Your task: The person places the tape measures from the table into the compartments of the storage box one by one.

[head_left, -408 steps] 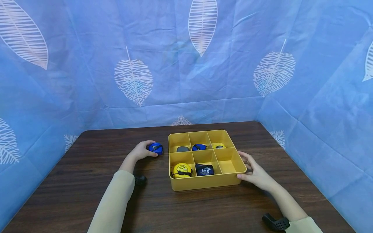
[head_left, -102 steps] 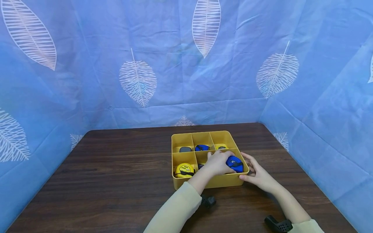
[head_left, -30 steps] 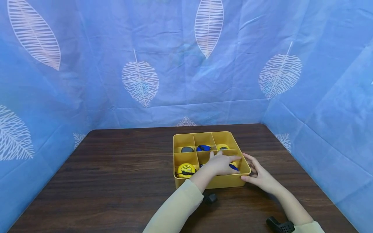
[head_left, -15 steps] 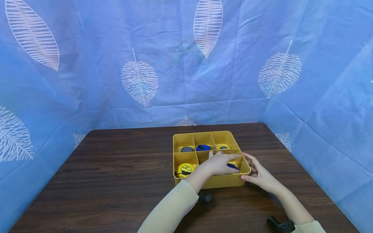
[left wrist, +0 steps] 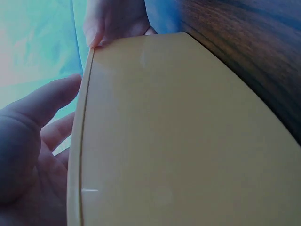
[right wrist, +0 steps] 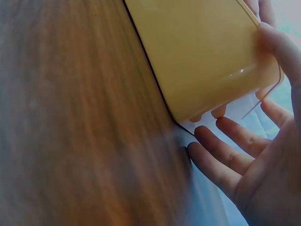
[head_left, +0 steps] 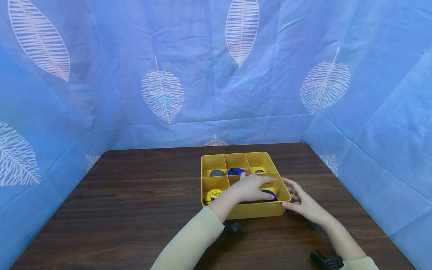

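Note:
A yellow six-compartment box (head_left: 258, 212) stands on the table. In its front right compartment lies a blue tape measure (head_left: 270, 195), partly hidden by my left hand (head_left: 249, 189), which hovers over the front row with fingers spread and loose. The left wrist view shows the box's outer wall (left wrist: 183, 127) with that hand's fingers beyond the rim. My right hand (head_left: 305, 205) holds the box's front right corner, thumb at the front rim and fingers along the right side. A yellow tape measure (head_left: 213, 195) sits front left; the front middle compartment is mostly covered by my left hand.
In the back row are a grey rounded item (head_left: 217, 173), a blue tape measure (head_left: 236, 171) and a yellow one (head_left: 259, 171). The dark wooden table (head_left: 135, 195) is enclosed by blue leaf-print cloth (head_left: 195, 93). Black wrist devices (head_left: 325, 260) are strapped to both arms.
The blue tape measure went from the table left of the box into the front right compartment. My left hand has let go and shifted slightly left. The right hand stays at the corner.

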`<state>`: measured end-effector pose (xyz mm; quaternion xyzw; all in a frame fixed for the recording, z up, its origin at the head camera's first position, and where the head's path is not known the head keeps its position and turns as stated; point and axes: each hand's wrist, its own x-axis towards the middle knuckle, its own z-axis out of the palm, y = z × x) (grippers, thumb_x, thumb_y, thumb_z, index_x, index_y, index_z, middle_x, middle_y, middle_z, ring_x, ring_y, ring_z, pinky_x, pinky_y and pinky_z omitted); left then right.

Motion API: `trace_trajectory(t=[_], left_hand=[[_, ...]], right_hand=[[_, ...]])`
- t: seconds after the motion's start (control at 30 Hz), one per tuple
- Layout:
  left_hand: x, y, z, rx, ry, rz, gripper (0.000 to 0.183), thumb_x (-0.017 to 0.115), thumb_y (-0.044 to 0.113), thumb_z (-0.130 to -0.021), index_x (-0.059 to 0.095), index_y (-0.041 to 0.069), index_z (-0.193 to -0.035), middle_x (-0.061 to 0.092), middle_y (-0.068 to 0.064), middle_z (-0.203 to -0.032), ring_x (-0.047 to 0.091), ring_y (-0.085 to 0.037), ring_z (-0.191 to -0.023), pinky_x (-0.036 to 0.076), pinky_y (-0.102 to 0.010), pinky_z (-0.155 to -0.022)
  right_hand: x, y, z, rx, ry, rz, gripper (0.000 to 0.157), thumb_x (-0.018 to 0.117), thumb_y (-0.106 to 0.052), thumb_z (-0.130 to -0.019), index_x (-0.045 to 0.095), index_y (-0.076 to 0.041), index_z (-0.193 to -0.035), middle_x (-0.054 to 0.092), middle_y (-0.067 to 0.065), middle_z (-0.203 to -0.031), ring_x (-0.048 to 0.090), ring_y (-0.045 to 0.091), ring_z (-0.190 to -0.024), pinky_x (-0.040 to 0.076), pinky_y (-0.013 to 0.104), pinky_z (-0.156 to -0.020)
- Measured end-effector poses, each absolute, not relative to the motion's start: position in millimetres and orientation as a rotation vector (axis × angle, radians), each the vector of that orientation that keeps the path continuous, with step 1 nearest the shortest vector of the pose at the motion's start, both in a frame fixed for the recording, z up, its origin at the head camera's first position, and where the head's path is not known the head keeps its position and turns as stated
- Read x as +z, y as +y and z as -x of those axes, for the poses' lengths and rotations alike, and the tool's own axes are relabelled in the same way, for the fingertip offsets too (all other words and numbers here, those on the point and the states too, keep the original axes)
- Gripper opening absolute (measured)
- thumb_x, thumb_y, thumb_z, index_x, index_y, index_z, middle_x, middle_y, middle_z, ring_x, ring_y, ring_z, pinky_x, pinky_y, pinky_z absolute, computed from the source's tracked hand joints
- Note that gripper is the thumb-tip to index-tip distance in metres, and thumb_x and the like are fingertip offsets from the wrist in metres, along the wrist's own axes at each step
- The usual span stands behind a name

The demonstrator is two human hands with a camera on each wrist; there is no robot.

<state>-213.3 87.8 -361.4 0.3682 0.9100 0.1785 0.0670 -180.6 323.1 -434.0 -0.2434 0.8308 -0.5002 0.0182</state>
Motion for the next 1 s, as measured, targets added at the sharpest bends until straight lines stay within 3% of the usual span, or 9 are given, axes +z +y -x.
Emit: trace_trajectory(t=[0.23, 0.43, 0.63, 0.8, 0.9, 1.0], left_hand=[[-353.8, 78.1, 213.0, 0.552, 2.725, -1.177, 0.052, 0.061, 0.042, -0.093, 0.05, 0.025, -0.141, 0.049, 0.016, -0.138, 0.042, -0.004, -0.127, 0.021, -0.052, -0.106], [-348.0, 69.4, 215.2, 0.551, 2.702, -1.248, 0.05, 0.059, 0.042, -0.094, 0.053, 0.023, -0.139, 0.053, 0.015, -0.134, 0.046, -0.005, -0.123, 0.03, -0.042, -0.1], [-342.4, 61.1, 213.5, 0.562, 2.704, -1.292, 0.049, 0.059, 0.04, -0.094, 0.054, 0.019, -0.138, 0.055, 0.011, -0.132, 0.05, -0.006, -0.12, 0.034, -0.034, -0.104], [-341.0, 53.0, 210.6, 0.587, 2.728, -1.324, 0.045, 0.059, 0.039, -0.095, 0.056, 0.02, -0.136, 0.056, 0.011, -0.131, 0.054, -0.008, -0.117, 0.04, -0.024, -0.098], [-339.5, 46.2, 208.4, 0.614, 2.746, -1.324, 0.043, 0.06, 0.038, -0.095, 0.058, 0.021, -0.134, 0.057, 0.011, -0.131, 0.053, -0.007, -0.118, 0.041, -0.023, -0.096], [-336.6, 38.0, 206.1, 0.641, 2.764, -1.319, 0.042, 0.06, 0.038, -0.094, 0.059, 0.021, -0.133, 0.06, 0.01, -0.127, 0.055, -0.007, -0.114, 0.043, -0.024, -0.093]], right_hand=[[-430.4, 324.7, 181.5, -1.493, 2.633, 0.75, 0.064, 0.054, -0.008, -0.097, 0.018, -0.004, -0.151, 0.043, 0.03, -0.135, 0.049, 0.043, -0.116, 0.05, 0.029, -0.081], [-424.9, 328.4, 181.2, -1.453, 2.672, 0.696, 0.058, 0.053, -0.012, -0.098, 0.026, -0.003, -0.148, 0.044, 0.026, -0.135, 0.053, 0.036, -0.112, 0.052, 0.031, -0.077], [-423.0, 333.3, 181.1, -1.421, 2.696, 0.622, 0.052, 0.054, -0.017, -0.098, 0.035, 0.002, -0.142, 0.047, 0.027, -0.133, 0.057, 0.036, -0.109, 0.053, 0.028, -0.076], [-421.3, 338.0, 181.6, -1.421, 2.71, 0.609, 0.048, 0.053, -0.02, -0.1, 0.041, 0.003, -0.139, 0.052, 0.026, -0.128, 0.061, 0.02, -0.102, 0.054, 0.031, -0.076], [-419.1, 340.7, 180.8, -1.405, 2.728, 0.6, 0.047, 0.053, -0.023, -0.1, 0.043, 0.002, -0.139, 0.053, 0.024, -0.127, 0.061, 0.009, -0.098, 0.054, 0.033, -0.076], [-415.5, 343.3, 180.0, -1.384, 2.75, 0.627, 0.045, 0.053, -0.021, -0.1, 0.044, 0.002, -0.138, 0.054, 0.022, -0.127, 0.06, 0.008, -0.097, 0.055, 0.036, -0.076]])
